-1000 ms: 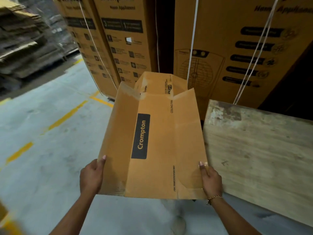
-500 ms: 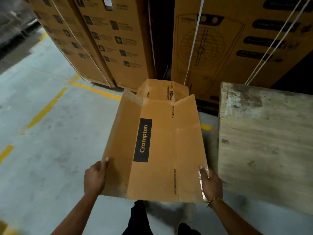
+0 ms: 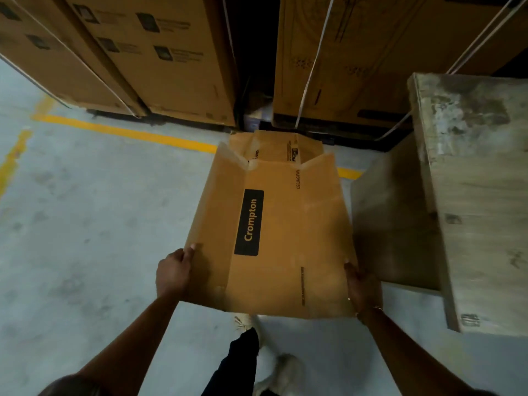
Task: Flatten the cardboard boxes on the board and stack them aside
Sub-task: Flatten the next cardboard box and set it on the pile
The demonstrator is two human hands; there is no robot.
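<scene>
Since a second ago the view has tipped down and closed in: the strapped cartons (image 3: 160,52) ahead now fill the top, the wooden board (image 3: 480,195) sits larger on my right, and a dark trouser leg and pale shoe (image 3: 285,370) show below. The box (image 3: 285,238) looks unchanged, collapsed nearly flat, label side up, far flaps still loosely raised. I read this as carrying, not flattening. The box is off the board, in the air over the grey floor (image 3: 85,224), its right edge just beside the board's near side. Left hand (image 3: 173,274) grips the near left edge, thumb on top, fingers under. Right hand (image 3: 361,284) grips the near right corner the same way. Both hands sit at the near end, and the rest of the box reaches forward from them.
</scene>
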